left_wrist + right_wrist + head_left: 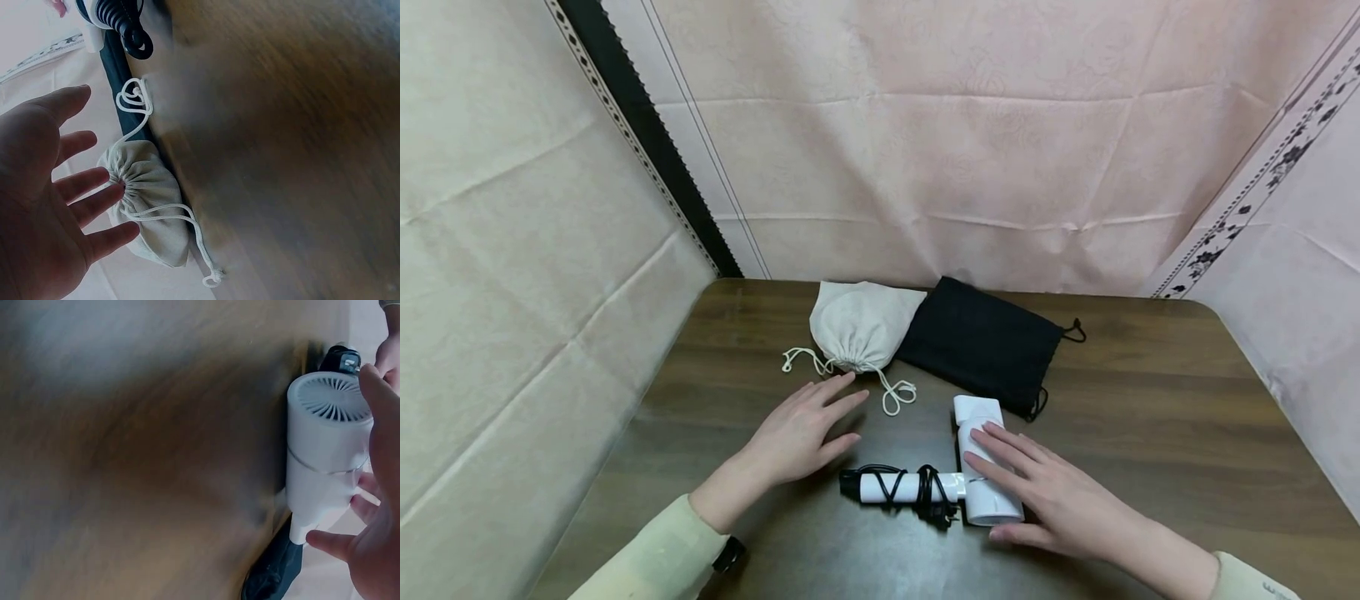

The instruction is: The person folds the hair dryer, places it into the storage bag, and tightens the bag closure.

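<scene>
A white hair dryer (992, 504) lies on its side on the table, its handle pointing left with a black cord (929, 492) wound round it. My right hand (1060, 504) rests against the barrel from the right, fingers fairly straight over it, thumb by the vented rear end. That grille (334, 400) shows in the right wrist view. To the left of the handle, my left hand (801, 433) hovers with spread fingers, holding nothing. Just beyond its fingertips lies a cream drawstring pouch (861, 321); its gathered mouth faces me in the left wrist view.
A black drawstring bag (981, 342) lies flat beside the pouch, behind the hair dryer. Pale cloth (925, 158) hangs behind the wooden table (1157, 417) and along both sides. White cords (898, 396) trail from the pouch toward me.
</scene>
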The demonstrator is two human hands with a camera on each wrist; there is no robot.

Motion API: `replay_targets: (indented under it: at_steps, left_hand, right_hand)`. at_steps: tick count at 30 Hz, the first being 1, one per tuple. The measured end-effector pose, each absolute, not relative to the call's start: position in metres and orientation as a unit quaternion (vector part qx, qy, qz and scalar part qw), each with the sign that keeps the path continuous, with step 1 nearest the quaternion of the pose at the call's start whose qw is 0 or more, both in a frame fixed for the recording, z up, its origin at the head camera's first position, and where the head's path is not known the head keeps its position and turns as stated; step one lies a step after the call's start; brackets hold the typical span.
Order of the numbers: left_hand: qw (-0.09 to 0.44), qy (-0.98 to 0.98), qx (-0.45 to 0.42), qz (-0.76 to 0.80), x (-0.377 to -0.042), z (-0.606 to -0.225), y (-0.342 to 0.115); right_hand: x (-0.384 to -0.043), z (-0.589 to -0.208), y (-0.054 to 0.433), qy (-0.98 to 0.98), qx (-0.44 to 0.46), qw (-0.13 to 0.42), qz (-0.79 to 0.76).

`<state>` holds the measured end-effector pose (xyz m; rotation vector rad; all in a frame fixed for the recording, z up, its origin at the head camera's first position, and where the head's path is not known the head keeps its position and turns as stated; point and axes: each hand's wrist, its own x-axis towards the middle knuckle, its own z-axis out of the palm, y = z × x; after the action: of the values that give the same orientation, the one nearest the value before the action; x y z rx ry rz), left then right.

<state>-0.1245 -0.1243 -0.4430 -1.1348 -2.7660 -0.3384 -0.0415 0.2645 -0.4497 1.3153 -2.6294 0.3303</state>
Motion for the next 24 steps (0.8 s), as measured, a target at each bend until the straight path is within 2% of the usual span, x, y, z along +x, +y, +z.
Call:
replay_targets:
  at_steps: [7,16,24]
  left_hand:
    - [0.063,-0.917,-0.378,-0.114,-0.125,-0.442,-0.123]
    - [0.065,-0.916,-0.379,-0.115,-0.124,-0.442,-0.122]
    - [0.070,-0.913,-0.386,-0.112,-0.125,-0.441,-0.119]
  right_hand:
    - [-0.040,-0.459,0.257,-0.905,0.400,0.065,0.129]
    - [-0.033,-0.468,0.247,-0.906,0.388,0.087,0.148]
    - [-0.038,-0.470,0.246,-0.904,0.387,0.080,0.166]
